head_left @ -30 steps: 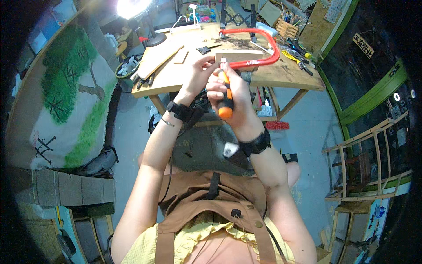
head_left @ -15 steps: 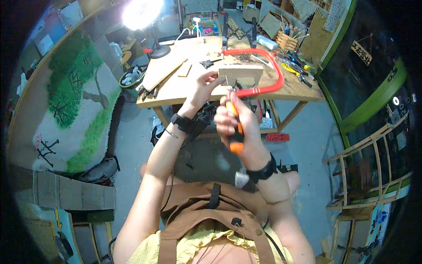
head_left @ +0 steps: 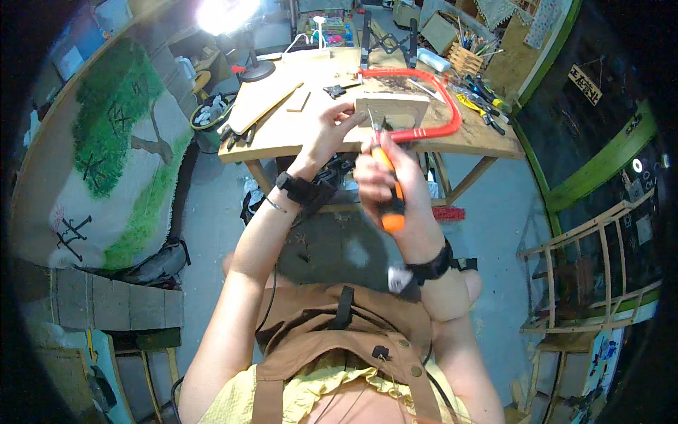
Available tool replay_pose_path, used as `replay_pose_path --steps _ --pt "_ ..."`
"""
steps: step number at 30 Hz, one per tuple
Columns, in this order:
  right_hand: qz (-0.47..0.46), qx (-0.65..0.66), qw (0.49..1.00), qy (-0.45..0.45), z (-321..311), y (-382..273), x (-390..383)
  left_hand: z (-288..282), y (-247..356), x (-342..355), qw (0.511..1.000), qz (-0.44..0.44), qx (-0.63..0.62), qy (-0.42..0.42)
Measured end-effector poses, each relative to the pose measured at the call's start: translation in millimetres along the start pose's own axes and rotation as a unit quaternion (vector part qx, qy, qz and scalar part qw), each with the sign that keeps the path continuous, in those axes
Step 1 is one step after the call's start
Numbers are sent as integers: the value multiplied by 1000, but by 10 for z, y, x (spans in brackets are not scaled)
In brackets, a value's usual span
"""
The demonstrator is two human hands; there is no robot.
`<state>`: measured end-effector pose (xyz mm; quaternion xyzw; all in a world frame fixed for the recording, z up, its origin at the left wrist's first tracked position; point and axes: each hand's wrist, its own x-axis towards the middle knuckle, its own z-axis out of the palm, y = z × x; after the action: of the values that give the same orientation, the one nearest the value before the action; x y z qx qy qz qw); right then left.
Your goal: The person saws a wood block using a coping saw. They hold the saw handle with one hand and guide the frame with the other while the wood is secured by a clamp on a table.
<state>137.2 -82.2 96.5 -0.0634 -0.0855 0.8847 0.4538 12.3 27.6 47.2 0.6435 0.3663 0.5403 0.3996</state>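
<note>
My right hand (head_left: 402, 177) is closed round the orange and black handle of a fretsaw (head_left: 453, 106). Its deep red frame arches out over the workbench, to the right of an upright pale wooden board (head_left: 406, 104). The thin blade meets the board near its left part; how deep it sits in the wood is too small to tell. At the board's left edge, my left hand (head_left: 327, 134) pinches the wood between thumb and fingers. Behind the saw handle, whatever supports the board is mostly hidden.
On the workbench (head_left: 487, 146) lie a long wooden strip (head_left: 272, 109), a small wood piece (head_left: 299, 100) and pliers (head_left: 480, 113). A bright lamp (head_left: 256, 68) stands at the back left. A bin (head_left: 212, 120) is left of the bench, a wooden rack (head_left: 579, 265) to the right.
The saw and my right hand have shifted slightly up and to the right in the picture. The whole view has shifted a little too. Both hands keep their grips.
</note>
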Motion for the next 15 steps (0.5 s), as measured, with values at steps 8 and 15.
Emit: replay_pose_path --steps 8,15 --pt "13 16 1000 19 -57 106 -98 -78 33 -47 999 9 51 14" --pt "-7 9 1000 -25 -72 -54 323 -83 24 -20 996 29 87 15"
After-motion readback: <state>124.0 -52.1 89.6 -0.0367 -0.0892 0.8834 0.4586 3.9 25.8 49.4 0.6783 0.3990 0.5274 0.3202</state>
